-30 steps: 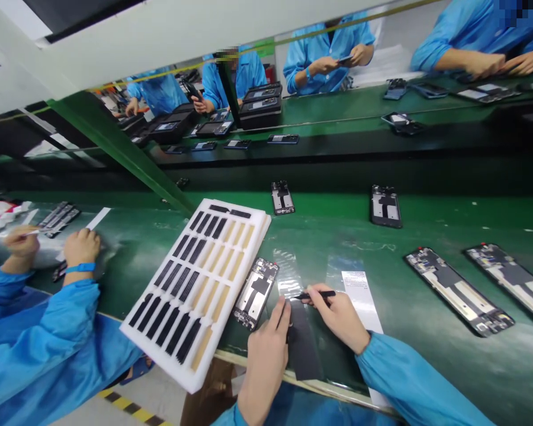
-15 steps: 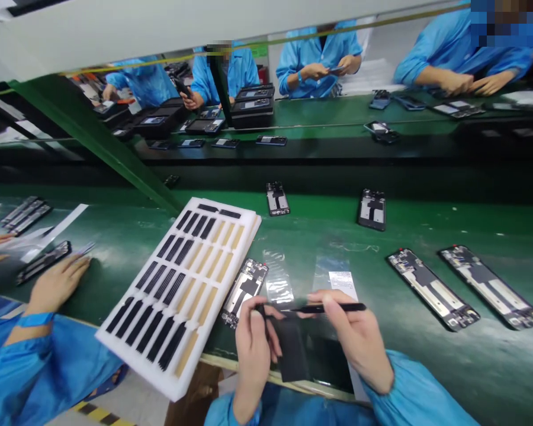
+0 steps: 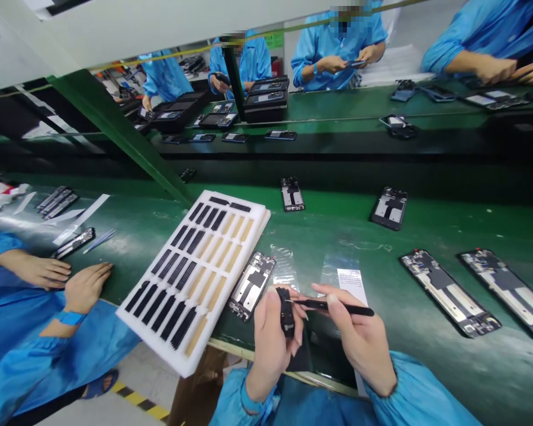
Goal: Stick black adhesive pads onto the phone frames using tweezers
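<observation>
My left hand (image 3: 270, 340) is closed around a small black phone part (image 3: 287, 322), held upright over the bench's front edge. Black tweezers (image 3: 353, 308) are pinched in my right hand (image 3: 359, 337), their tips pointing left and reaching the black part; whether they grip anything there cannot be made out. Just left of my hands lies an opened phone (image 3: 252, 284) with its inner boards showing. Beside it a white foam tray (image 3: 164, 349) holds rows of black strips (image 3: 180, 328) in slots, some slots showing a tan bottom.
Two opened phones (image 3: 448, 293) (image 3: 510, 296) lie to the right, two more (image 3: 292, 194) (image 3: 388, 207) farther back. Clear plastic and a white label (image 3: 352, 286) are behind my hands. At left are a co-worker's hands (image 3: 86, 287). A green post (image 3: 115, 139) slants across; people work beyond the shelf.
My left hand has turned, so the black part now shows upright in its fingers. The tweezers' tips stay at it. The co-worker's hands at left have come together. The whole view has shifted.
</observation>
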`<state>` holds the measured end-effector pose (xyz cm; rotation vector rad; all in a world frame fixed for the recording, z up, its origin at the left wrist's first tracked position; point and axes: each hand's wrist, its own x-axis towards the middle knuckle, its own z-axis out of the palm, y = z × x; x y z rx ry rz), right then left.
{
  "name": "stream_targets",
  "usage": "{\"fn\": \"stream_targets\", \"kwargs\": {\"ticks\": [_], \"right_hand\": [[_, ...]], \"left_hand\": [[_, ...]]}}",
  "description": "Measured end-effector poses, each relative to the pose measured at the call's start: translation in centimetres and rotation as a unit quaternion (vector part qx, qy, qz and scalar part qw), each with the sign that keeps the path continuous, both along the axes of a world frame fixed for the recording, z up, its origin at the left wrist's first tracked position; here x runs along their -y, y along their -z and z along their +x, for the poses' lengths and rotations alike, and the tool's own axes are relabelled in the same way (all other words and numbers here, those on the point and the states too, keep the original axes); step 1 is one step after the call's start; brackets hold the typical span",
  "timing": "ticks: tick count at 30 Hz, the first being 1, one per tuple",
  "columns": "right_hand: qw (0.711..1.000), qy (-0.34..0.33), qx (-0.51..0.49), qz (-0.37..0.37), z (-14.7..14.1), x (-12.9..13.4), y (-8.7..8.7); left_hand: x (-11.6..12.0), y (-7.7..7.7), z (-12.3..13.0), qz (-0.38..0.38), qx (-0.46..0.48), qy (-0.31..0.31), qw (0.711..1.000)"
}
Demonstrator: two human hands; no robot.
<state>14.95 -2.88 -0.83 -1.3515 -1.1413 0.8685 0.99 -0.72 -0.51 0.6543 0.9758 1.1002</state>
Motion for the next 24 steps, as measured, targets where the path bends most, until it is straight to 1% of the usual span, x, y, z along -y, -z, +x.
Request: {"fn": "stream_targets", "kwargs": {"ticks": [9, 13, 17, 19, 21, 23, 24], "right_hand": [[0.999, 0.0, 0.041, 0.036, 0.3, 0.0, -0.1], [0.997, -0.008, 0.056, 0.044, 0.6, -0.2, 0.0], [0.998, -0.013, 0.053, 0.036, 0.4, -0.2, -0.1], [0.999, -0.012, 0.04, 0.02, 0.3, -0.2, -0.1], [1.0, -0.007, 0.006, -0.011, 0.7, -0.6, 0.3], [0.997, 0.021, -0.058, -0.047, 2.2, -1.9, 1.1], [0.993, 0.048, -0.094, -0.06, 3.5, -3.0, 1.6]], "left_hand": [[-0.1, -0.4, 0.3, 0.019, -0.019, 0.01, 1.0], [-0.1, -0.3, 0.1, 0.029, 0.005, 0.025, 0.999], [-0.2, 0.1, 0.0, 0.027, 0.02, 0.032, 0.999], [-0.2, 0.3, 0.1, 0.022, 0.025, 0.031, 0.999], [-0.4, 0.5, 0.2, 0.017, 0.032, 0.023, 0.999], [-0.6, 0.5, 0.1, 0.014, 0.031, -0.005, 0.999], [-0.8, 0.6, 0.0, 0.012, 0.026, -0.026, 0.999]]}}
